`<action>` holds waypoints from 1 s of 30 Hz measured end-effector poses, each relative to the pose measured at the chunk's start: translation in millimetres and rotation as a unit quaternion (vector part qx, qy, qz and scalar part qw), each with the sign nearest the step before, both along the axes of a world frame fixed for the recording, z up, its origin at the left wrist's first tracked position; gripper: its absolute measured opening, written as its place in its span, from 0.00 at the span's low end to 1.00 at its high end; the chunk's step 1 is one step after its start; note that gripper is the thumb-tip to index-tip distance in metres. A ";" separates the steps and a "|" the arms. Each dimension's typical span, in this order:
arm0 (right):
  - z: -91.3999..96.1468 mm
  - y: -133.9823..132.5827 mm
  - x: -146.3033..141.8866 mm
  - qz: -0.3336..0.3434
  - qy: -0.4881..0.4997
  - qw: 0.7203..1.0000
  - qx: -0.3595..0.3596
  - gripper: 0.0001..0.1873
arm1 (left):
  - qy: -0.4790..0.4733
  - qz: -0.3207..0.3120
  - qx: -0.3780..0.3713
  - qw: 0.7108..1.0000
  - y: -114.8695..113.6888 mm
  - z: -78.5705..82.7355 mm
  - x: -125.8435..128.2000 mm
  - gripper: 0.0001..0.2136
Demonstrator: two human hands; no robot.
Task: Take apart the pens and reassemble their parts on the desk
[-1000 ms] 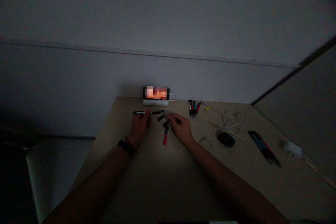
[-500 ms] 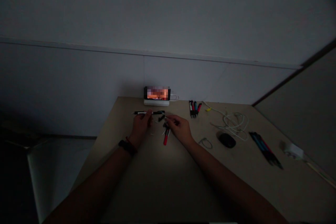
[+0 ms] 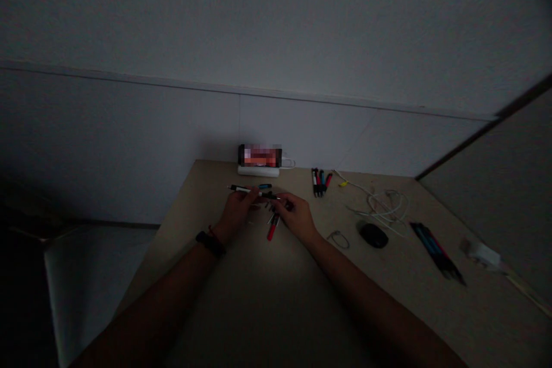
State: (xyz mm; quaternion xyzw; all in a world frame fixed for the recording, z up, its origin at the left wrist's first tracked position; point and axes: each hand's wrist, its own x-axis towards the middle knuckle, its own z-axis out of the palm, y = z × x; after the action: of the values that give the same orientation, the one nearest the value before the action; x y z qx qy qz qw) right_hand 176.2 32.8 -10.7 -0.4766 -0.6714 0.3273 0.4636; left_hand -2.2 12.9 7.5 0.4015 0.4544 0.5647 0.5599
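Bare arms (image 3: 146,310), blk L wristband (image 3: 210,245), thin red cord (image 3: 211,231)

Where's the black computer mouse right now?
In the head view, the black computer mouse sits on the tabletop, to the right of the person's right hand and just below the tangled white cable.

pen (image 3: 242,188): smooth glossy plastic barrel | worktop (image 3: 207,187): matt, pale, wood-like | mouse (image 3: 374,235), right of pen: matt black plastic | cable (image 3: 382,207), right of pen: smooth white plastic | phone (image 3: 260,156), beyond pen: glossy glass
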 end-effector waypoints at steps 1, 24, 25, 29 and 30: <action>0.1 0.1 0.1 -0.001 -0.003 1.000 0.000 0.12 | -0.001 -0.004 0.001 1.000 0.2 -0.6 0.0 0.25; -0.1 -0.4 1.2 0.017 -0.030 0.999 0.026 0.09 | 0.011 -0.018 0.018 1.000 1.2 -3.5 -0.5 0.23; 0.6 -0.5 1.4 0.022 -0.028 0.999 0.036 0.09 | 0.013 -0.023 0.017 1.000 0.6 -2.7 -0.7 0.23; 2.9 -2.0 2.3 0.040 -0.011 0.998 0.045 0.11 | 0.016 -0.027 0.007 0.999 -2.4 1.7 -0.6 0.23; 3.0 -2.4 2.4 0.038 -0.010 0.999 0.033 0.12 | 0.016 -0.022 0.005 1.000 -2.9 2.6 -0.5 0.23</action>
State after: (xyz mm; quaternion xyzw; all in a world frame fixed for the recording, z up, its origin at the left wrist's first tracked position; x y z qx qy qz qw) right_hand 178.6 30.4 -7.7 -0.4384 -0.7038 0.3175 0.4601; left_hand -2.7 10.1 10.1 0.4231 0.4522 0.5477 0.5626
